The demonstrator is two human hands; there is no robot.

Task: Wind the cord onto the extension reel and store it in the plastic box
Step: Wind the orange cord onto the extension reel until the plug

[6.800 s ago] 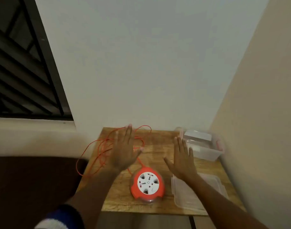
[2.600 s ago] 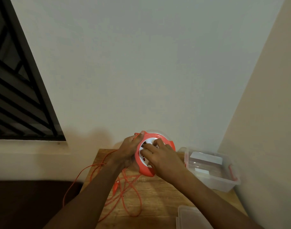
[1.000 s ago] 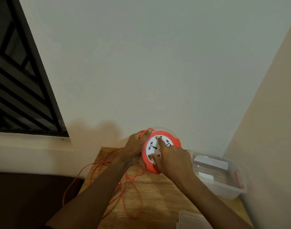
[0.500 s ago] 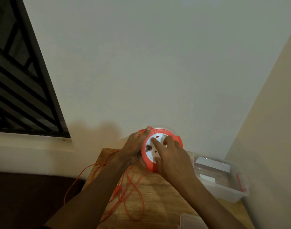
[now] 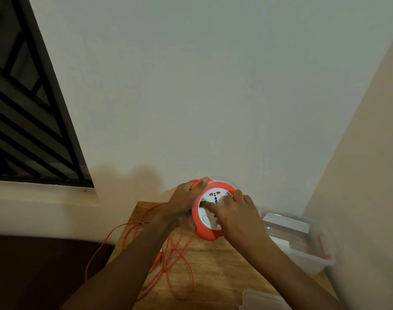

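**Fingers on the reel face, cord loose below**

Fingers (image 5: 210, 206) of the right hand (image 5: 238, 217) lie curled on the white socket face of the orange extension reel (image 5: 210, 231), which is held tilted above the wooden surface (image 5: 222, 271). Opposite, the left hand (image 5: 183, 203) grips the reel's rim, its fingers pinching the orange cord (image 5: 179, 256) there. Loose cord loops trail over the surface and off its left edge. Right of the reel, the clear plastic box (image 5: 311, 262) stands open.

Turning the reel face

My right hand (image 5: 236, 217) shifts across the reel (image 5: 210, 211)'s white face, sockets rotated since a moment ago; my left hand (image 5: 184, 201) keeps gripping.
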